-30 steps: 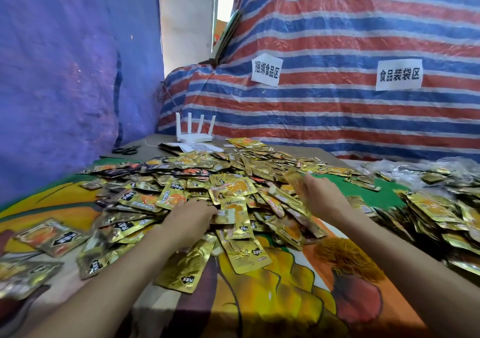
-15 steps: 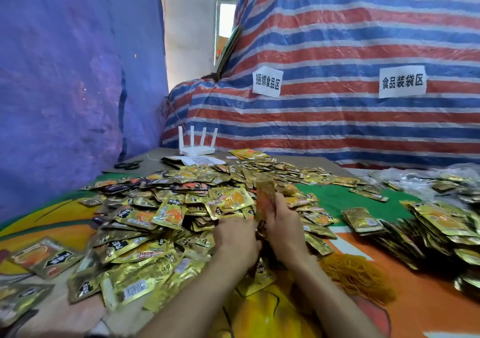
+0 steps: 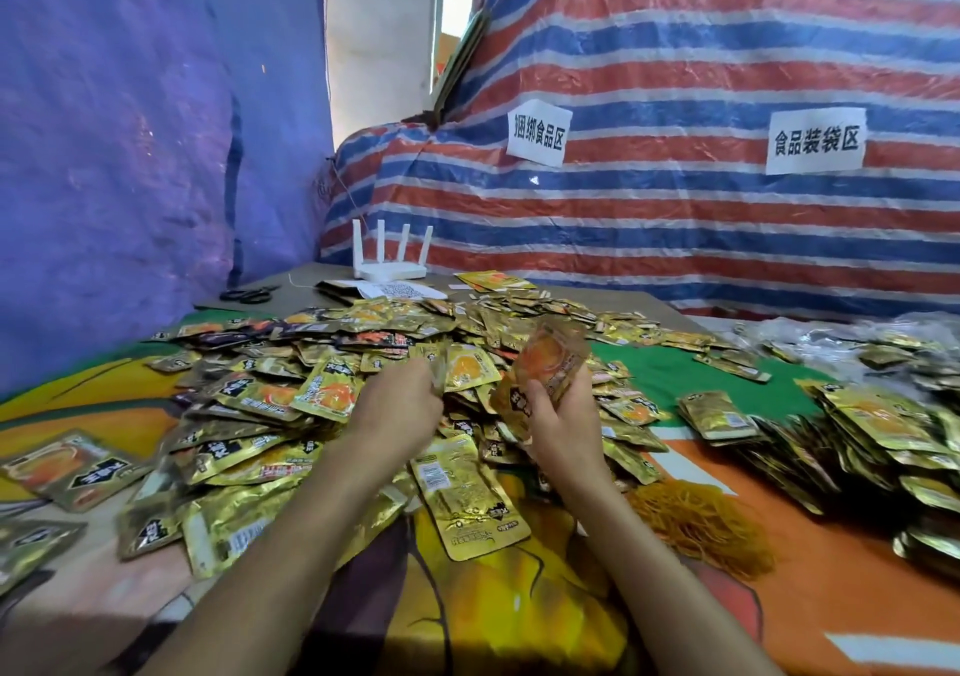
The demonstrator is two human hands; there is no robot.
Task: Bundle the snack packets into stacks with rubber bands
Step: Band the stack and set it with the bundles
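- Clutching a thin stack of gold snack packets (image 3: 545, 371) in the right hand (image 3: 558, 415), thumb across the front, lifted clear above the heap
- Reaching with the left hand (image 3: 400, 408) just left of that grip, fingers curled down onto the loose packets (image 3: 322, 389); too blurred to tell whether one is pinched
- Judged step: gathering singles onto the held stack, with no band on it yet
- Best to lay each new packet flat against the held ones, same way up, then tap the lower edges level so a band seats evenly
- Worth keeping thumb pressure firm at mid-height, since slick foil would likely fan out or slide otherwise
- Orange rubber bands (image 3: 696, 525) heaped below and right of the grip, near the right forearm, handy for the free hand
- Stacked packets (image 3: 857, 441) well off to the right of the grip, with a lone stack (image 3: 719, 413) nearer
- Bare green and orange cloth (image 3: 670, 379) between grip and those stacks, so room there to set a bundle down
- Crowded directly beneath and left of the grip; better to lift than drag, to avoid scattering the heap
- White router (image 3: 389, 260) and scissors (image 3: 249, 293) far beyond the grip, out of the working path
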